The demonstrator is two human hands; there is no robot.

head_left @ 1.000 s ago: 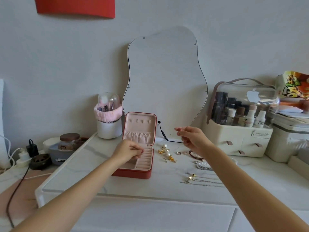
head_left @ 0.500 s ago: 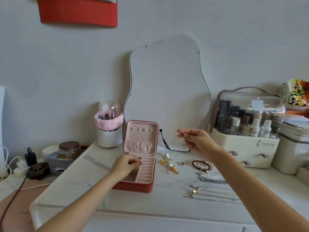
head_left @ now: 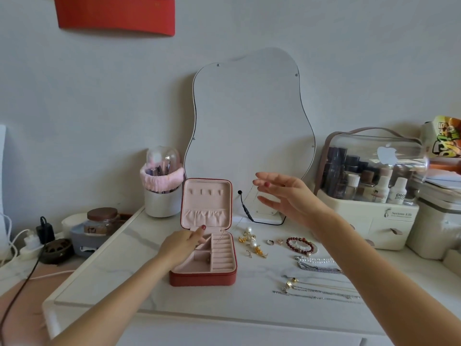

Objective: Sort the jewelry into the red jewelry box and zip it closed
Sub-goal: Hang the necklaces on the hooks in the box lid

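Observation:
The red jewelry box [head_left: 203, 279] stands open on the white marble tabletop [head_left: 129, 265], its pink-lined lid [head_left: 205, 203] upright. My left hand [head_left: 180, 245] rests in the box's left compartments, index finger stretched to the hinge; a hair-thin chain [head_left: 219, 239] seems to trail over the ring rolls. My right hand [head_left: 287, 196] hovers above and right of the box, fingers spread, holding nothing. Right of the box lie pearl-and-gold earrings [head_left: 250, 242], two rings [head_left: 270, 242], a red bead bracelet [head_left: 300, 245], a pearl strand [head_left: 315, 259], a silver chain [head_left: 320, 268] and thin necklaces [head_left: 316, 292].
A wavy mirror [head_left: 249, 133] leans on the wall behind, with a black cable [head_left: 249, 217] at its foot. A brush holder [head_left: 162, 196] stands at back left, a cosmetics organizer [head_left: 369, 213] at the right. A jar [head_left: 102, 221] and plugs sit on the lower surface at left.
My right hand went from a pinch to spread fingers and rose slightly. My left hand slid toward the box's hinge. The view tilted downward.

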